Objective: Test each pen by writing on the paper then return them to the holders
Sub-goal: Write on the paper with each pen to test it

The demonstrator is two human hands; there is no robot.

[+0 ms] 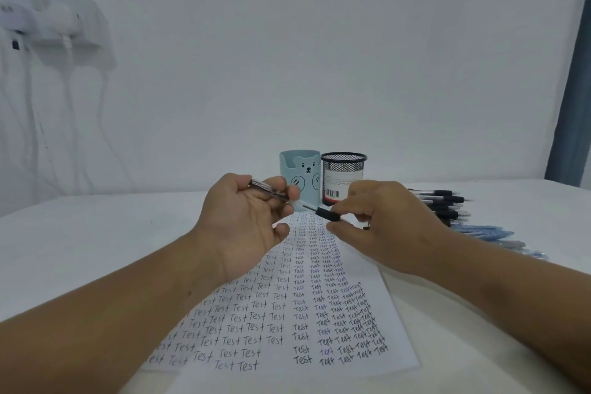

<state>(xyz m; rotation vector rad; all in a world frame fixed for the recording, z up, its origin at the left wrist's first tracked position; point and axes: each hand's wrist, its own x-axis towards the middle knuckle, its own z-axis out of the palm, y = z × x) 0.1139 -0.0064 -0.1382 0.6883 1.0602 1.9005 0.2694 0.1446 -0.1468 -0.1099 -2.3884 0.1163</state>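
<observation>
Your left fingers (289,192) are curled round the clear upper barrel of a pen (299,203), pinching it near the clip end, while your right fingers (350,205) close on its black grip end, thumb below. So the left hand (246,217) and right hand (383,221) share the one pen, held level in the air above the far part of the paper (287,313), in front of the two holders.

The blue bear cup (300,176) and the black mesh cup (343,176) stand side by side at the paper's far edge; no pens show above either rim. A heap of pens (447,205) lies on the bench (96,249) to your right, black ones farther back, blue ones nearer.

What could go wrong: with both hands pulling on opposite ends, the pen may come apart or slip and roll across the sheet. The paper is crowded with "Test" in many columns, so a fresh mark may land on old writing and hide whether this pen works. Your right forearm lies near the heap and could scatter it.

Hard to make out: the pen tip sits behind your right fingers, so I cannot tell whether it is out. The insides of both cups are hidden, and the near-left corner of the paper is covered by your left forearm
</observation>
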